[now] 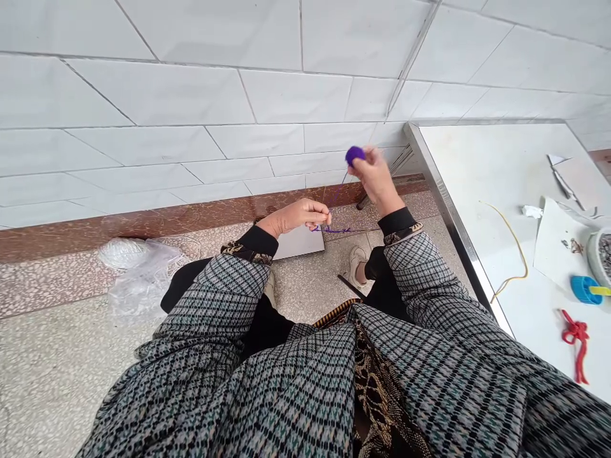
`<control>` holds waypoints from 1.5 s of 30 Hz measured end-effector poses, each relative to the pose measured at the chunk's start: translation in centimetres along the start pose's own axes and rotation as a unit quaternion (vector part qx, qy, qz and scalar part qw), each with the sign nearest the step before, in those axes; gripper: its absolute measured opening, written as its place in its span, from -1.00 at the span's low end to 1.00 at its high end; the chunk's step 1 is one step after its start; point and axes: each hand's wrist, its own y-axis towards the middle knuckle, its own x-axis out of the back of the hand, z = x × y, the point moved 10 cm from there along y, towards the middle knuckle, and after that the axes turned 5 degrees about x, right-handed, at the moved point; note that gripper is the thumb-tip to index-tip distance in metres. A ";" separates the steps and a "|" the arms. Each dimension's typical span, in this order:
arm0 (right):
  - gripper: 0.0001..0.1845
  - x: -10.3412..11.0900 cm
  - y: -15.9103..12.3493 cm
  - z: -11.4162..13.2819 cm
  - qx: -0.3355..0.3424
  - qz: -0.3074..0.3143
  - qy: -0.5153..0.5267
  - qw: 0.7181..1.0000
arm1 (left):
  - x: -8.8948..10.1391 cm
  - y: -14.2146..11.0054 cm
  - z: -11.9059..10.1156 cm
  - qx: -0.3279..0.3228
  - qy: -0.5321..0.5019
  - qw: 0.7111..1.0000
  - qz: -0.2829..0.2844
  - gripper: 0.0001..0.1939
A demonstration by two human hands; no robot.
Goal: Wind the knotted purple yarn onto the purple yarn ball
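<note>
Raised at the upper right, my right hand point(376, 177) grips a small purple ball of yarn point(355, 156) between thumb and fingers. Purple yarn point(339, 189) runs down from the ball to my left hand point(305, 215). That hand is lower and to the left, its fingertips pinched together on the yarn. A wavy, kinked length of the same yarn hangs beside the left fingertips and stretches to the right. Part of the pinch is hidden behind the fingers.
A white table point(458, 152) with a metal edge stands at the right. On it lie a yellow cord point(518, 238), a red yarn bow point(576, 337) and a blue cap point(583, 289). A clear plastic bag point(138, 286) and white yarn point(123, 253) rest on the floor ledge at left, below the tiled wall.
</note>
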 end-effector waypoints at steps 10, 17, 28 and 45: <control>-0.63 -7.7 -7.6 -2.4 -0.088 0.519 -0.100 0.845 | 6.2 -1.9 -0.9 -0.056 -0.131 0.975 -0.173 -0.85; -0.36 -7.7 -6.3 -0.5 -0.090 0.449 0.107 0.883 | 6.4 -1.0 0.4 -0.020 -0.106 0.970 -0.219 -0.88; -0.71 -5.0 -2.2 -1.6 -0.036 0.219 -0.238 0.946 | 2.0 0.0 0.1 -0.004 -0.015 0.997 -0.069 -0.85; -0.80 -2.7 -2.8 -4.1 -0.249 0.038 -0.023 0.967 | 0.3 -0.9 -1.3 -0.036 0.053 0.998 0.017 -0.74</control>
